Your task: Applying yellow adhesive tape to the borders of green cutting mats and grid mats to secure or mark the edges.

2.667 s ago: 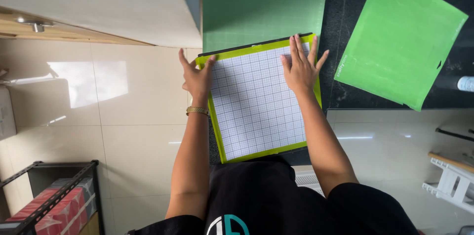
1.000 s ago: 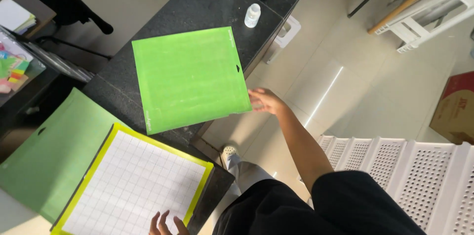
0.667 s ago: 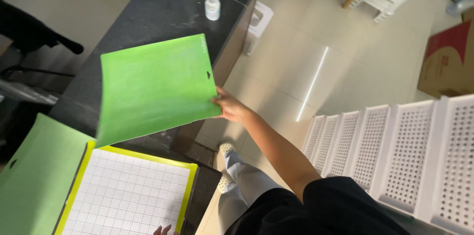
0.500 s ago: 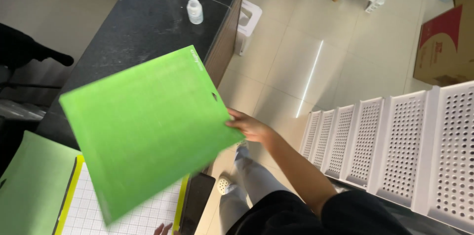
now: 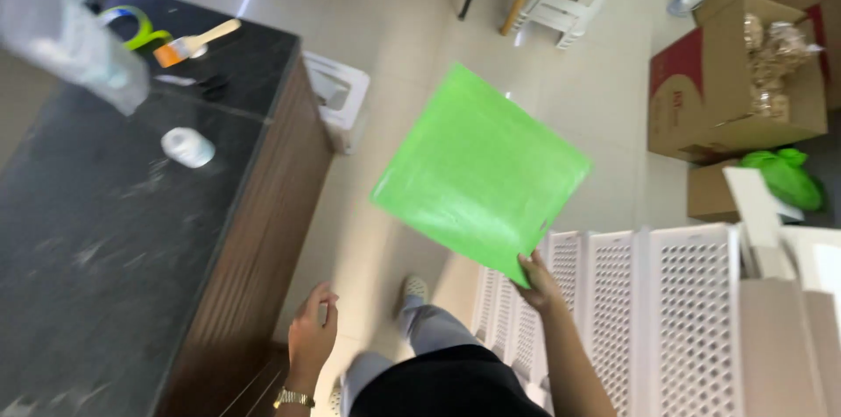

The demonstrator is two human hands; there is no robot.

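My right hand (image 5: 538,284) pinches the near corner of a bright green square sheet (image 5: 478,172) and holds it out flat over the tiled floor, to the right of the dark counter (image 5: 105,242). My left hand (image 5: 312,338) hangs by my side next to the counter's wooden side panel, fingers loosely curled with nothing in them. A wristwatch sits on that wrist. My feet and grey trousers show below.
On the counter lie a small white roll (image 5: 187,147), a brush with an orange band (image 5: 186,45) and a tape ring (image 5: 133,24). White perforated crates (image 5: 683,312) stand at the right, with cardboard boxes (image 5: 736,93) and a green bag (image 5: 784,179) behind them. A white stool (image 5: 337,97) stands by the counter's end.
I have turned away from the counter to the right, carrying the green sheet off it and out over the floor. The gridded mat has left the view, and my left hand has dropped to my side.
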